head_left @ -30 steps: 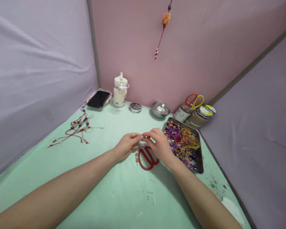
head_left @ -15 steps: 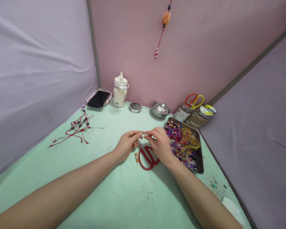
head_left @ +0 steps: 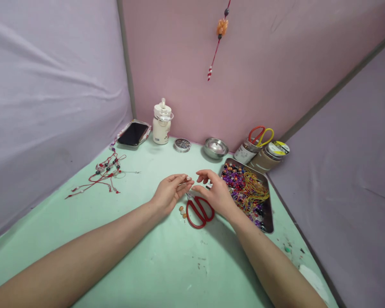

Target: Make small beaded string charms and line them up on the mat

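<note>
My left hand [head_left: 169,192] is closed, its fingertips pinching what looks like a small whitish bead [head_left: 188,178]. Just to the right, my right hand [head_left: 214,188] is open, thumb and fingers apart, with nothing clearly visible between them. Red-handled scissors [head_left: 197,216] lie below both hands, their blades partly hidden by the left fingers. Beside the handles is a short row of orange and clear beads [head_left: 182,212]; whether a thread joins it to the left hand cannot be made out.
Right of my right hand is a metal tray [head_left: 271,220] of beads and yellowish cords. Behind stand jars [head_left: 266,160], a steel bowl [head_left: 216,149], a thread spool [head_left: 182,145], a white bottle [head_left: 162,128] and a phone [head_left: 134,134]. Red beaded cords [head_left: 107,169] lie left.
My hands were together at the fingertips and have come apart. The right fingers have spread open. The orange and clear beads have shifted slightly left.
</note>
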Demonstrator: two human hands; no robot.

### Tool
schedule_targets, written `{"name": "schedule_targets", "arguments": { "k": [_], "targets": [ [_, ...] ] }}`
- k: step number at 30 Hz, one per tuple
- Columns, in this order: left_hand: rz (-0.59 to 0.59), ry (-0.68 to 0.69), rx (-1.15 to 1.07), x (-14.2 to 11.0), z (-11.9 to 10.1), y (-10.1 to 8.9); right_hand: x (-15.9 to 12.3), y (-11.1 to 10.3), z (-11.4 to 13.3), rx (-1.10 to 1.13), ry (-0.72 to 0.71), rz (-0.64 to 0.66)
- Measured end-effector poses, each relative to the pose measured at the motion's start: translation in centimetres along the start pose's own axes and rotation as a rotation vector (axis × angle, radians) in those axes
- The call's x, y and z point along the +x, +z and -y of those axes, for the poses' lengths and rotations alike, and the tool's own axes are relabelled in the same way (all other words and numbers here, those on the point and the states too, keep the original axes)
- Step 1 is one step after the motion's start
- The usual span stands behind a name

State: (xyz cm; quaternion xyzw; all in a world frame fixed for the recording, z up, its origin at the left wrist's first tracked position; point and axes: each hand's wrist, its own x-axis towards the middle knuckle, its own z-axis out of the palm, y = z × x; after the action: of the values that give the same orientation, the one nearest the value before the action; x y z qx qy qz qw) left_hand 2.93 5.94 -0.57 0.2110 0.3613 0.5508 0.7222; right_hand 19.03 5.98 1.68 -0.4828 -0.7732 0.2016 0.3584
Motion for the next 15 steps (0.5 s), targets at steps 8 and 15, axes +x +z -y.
{"name": "schedule_targets", "arguments": {
  "k": [8,15],
  "targets": [
    [0.015,-0.024,-0.021,-0.6,-1.5,0.8,0.4,-1.8,0.1,0.107,0.036,0.072],
    [0.057,-0.017,0.046,-1.6,-1.4,1.6,0.3,-2.4,1.6,0.191,-0.154,0.052]
  ]
}}
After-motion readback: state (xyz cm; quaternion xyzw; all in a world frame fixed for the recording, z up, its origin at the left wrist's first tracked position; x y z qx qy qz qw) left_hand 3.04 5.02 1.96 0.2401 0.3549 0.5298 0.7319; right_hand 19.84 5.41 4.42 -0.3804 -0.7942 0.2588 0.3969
